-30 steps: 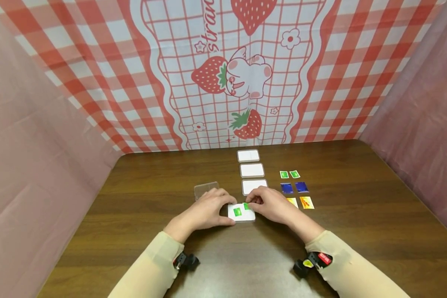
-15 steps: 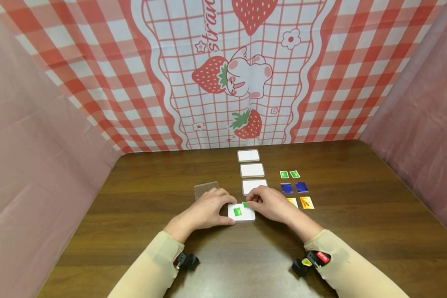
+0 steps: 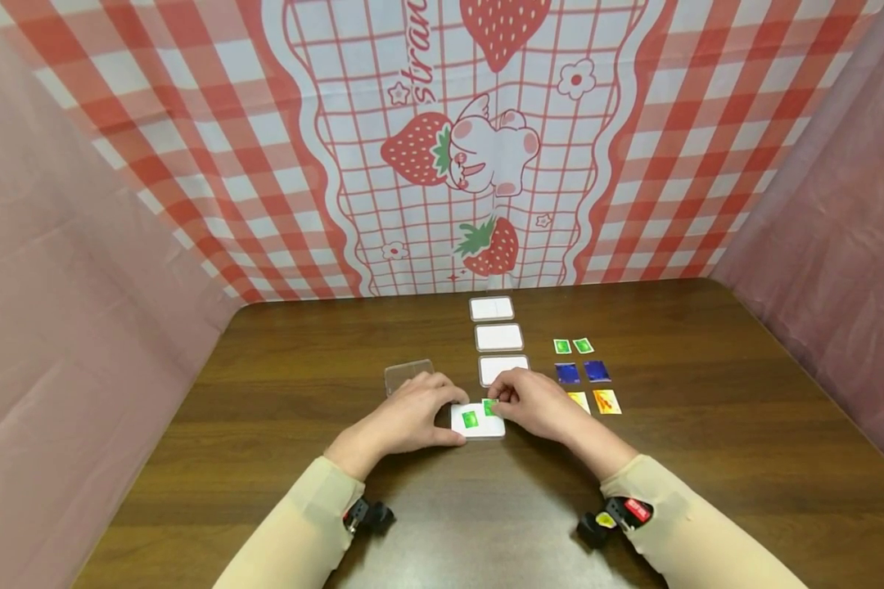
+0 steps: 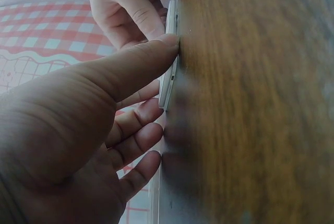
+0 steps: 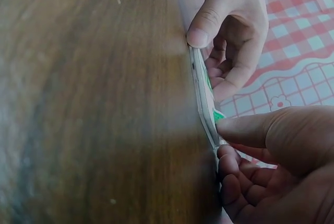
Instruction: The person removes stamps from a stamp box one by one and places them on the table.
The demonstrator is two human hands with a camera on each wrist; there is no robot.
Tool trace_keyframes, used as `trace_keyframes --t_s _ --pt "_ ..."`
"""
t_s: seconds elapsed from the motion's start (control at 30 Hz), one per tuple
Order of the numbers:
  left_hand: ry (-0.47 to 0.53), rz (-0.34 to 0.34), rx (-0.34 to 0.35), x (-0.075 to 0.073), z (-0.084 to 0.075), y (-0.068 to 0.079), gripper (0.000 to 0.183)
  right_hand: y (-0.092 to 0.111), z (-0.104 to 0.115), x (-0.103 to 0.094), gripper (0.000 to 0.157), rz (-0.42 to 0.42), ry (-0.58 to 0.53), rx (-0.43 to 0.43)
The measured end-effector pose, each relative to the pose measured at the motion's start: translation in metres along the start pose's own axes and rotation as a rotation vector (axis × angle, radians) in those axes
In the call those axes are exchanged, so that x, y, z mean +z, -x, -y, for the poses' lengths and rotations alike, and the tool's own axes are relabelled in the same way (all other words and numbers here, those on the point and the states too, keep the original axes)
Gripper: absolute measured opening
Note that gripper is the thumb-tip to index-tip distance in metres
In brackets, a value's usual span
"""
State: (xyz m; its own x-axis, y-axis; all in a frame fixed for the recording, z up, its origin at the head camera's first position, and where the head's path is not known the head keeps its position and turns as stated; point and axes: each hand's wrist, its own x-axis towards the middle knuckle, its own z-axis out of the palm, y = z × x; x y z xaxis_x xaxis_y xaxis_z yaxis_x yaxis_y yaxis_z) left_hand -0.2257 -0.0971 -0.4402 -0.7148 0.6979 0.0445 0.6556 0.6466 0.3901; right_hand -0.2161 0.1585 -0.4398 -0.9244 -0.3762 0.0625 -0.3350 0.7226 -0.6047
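Observation:
My left hand [image 3: 405, 417] holds a thin flat case with a white top [image 3: 489, 428] on the wooden table, thumb at its near edge and index finger at its far edge. A small green square [image 3: 471, 420] lies on the left half of that white top. My right hand [image 3: 538, 405] pinches a second green square [image 3: 489, 407] by its right side, over the case's far right corner. In the right wrist view, this green square [image 5: 218, 115] stands up slightly from the case at the thumb tip. The left thumb [image 4: 167, 46] presses the case's edge in the left wrist view.
Several white-topped flat cases [image 3: 498, 336] stand in a column behind the hands. A clear lid-like piece [image 3: 407, 375] lies behind the left hand. To the right are green squares [image 3: 562, 346], blue squares [image 3: 597, 370] and yellow-orange squares [image 3: 607, 402], partly hidden by the right hand.
The pinched green square has shifted slightly over the case's corner, and more of its face shows now than half a second ago. My left hand has stayed in place on the case.

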Motion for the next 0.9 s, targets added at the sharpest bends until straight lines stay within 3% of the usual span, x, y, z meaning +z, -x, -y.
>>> trace_keyframes --t_s 0.2,0.47,0.7,0.9 --pt "-0.002 -0.005 0.007 0.0 0.0 0.0 0.051 0.003 -0.002 0.0 0.013 -0.028 -0.036 -0.035" --pt "0.0 -0.011 0.009 0.0 0.0 0.001 0.052 0.008 0.002 -0.009 0.012 -0.02 -0.051 0.019" --pt "-0.003 -0.014 0.013 -0.001 0.0 0.002 0.052 0.023 -0.007 -0.034 0.01 -0.075 -0.04 -0.004" --pt "-0.003 -0.008 0.011 -0.001 0.0 0.002 0.052 0.033 -0.028 -0.063 0.005 -0.11 -0.015 0.035"
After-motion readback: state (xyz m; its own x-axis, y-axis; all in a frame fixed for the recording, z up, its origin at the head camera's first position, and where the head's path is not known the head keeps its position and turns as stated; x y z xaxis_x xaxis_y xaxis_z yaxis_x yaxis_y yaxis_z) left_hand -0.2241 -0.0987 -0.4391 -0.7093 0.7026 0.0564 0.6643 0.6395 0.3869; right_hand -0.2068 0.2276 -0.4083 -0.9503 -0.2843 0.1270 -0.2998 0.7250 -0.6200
